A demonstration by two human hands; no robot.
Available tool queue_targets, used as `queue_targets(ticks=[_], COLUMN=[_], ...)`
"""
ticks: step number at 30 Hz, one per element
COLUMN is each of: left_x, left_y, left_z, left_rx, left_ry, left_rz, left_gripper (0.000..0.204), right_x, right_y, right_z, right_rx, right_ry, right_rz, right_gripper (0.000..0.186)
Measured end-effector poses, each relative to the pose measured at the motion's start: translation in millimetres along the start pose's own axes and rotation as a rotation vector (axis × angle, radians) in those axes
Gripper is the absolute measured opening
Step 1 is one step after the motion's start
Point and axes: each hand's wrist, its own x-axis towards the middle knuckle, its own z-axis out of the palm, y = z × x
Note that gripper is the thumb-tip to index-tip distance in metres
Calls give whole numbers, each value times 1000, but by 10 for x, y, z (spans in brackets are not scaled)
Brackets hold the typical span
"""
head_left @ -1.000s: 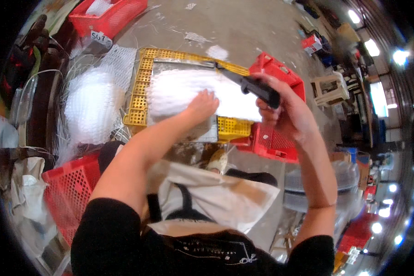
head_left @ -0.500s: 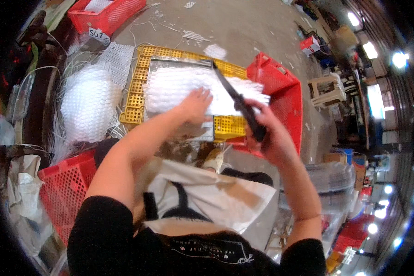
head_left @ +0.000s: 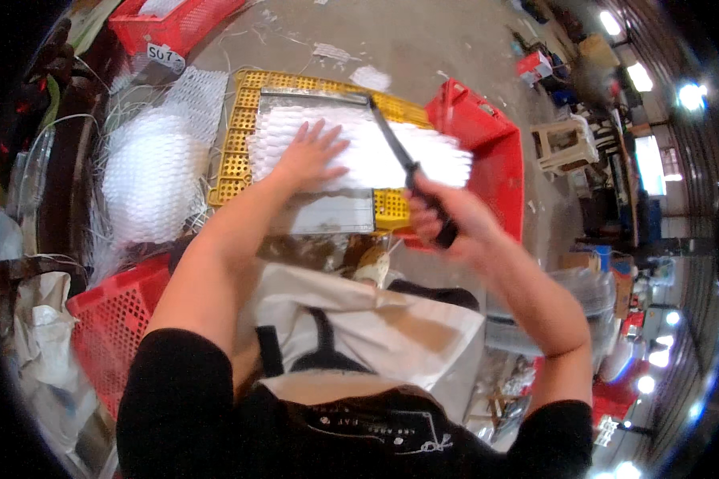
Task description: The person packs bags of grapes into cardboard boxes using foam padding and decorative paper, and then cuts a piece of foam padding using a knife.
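White foam netting [head_left: 363, 164] lies flat across a pale board [head_left: 323, 214], which rests on an upturned-looking yellow crate [head_left: 236, 152]. Pressed on the netting's left part is my left hand [head_left: 310, 156], fingers spread, holding nothing. My right hand [head_left: 455, 214] is closed round the black handle of a long knife [head_left: 390, 137]. The blade slants away to the far left over the netting, its tip near the board's far edge strip. Whether the blade touches the netting I cannot tell.
An empty-looking red crate [head_left: 503, 180] stands against the right side. At left sits a bulging bundle of foam netting [head_left: 148, 184]. Other red crates stand at far left [head_left: 164, 32] and near left [head_left: 116, 327]. A pale stool [head_left: 567, 148] is further right.
My left hand has shifted left and away on the netting, its fingers spreading wider. The knife's handle end has swung slightly in my right hand; my right elbow moved outward.
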Motion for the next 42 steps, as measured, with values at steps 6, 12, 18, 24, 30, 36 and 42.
queue_targets(ticks=[6,12,18,24,30,36,42], left_x=[-31,-2,-22,6,7,21,29], left_y=[5,65,16,32,73,68,100], left_z=[-18,-12,64,57,0,19,5], left_rx=[-5,-3,-15,-29,-12,35,56], left_ry=[19,40,66,19,23,37,1], left_rz=[-45,-36,-50,-24,-42,-45,-49], left_gripper=[62,57,54,55,57,58,61], right_x=[157,389,564,914,1049,962,941], right_y=[159,912,1043,1580,1657,1543,1592], right_z=[424,-20,-18,-385,-671,-748,-706], right_rx=[111,-53,-50,-86,-144,-66,-90], right_ry=[191,299,462,480,491,429,432], right_rz=[-113,-53,-15,-131,-173,-86,-92], right_gripper=[17,19,41,45,44,47,48])
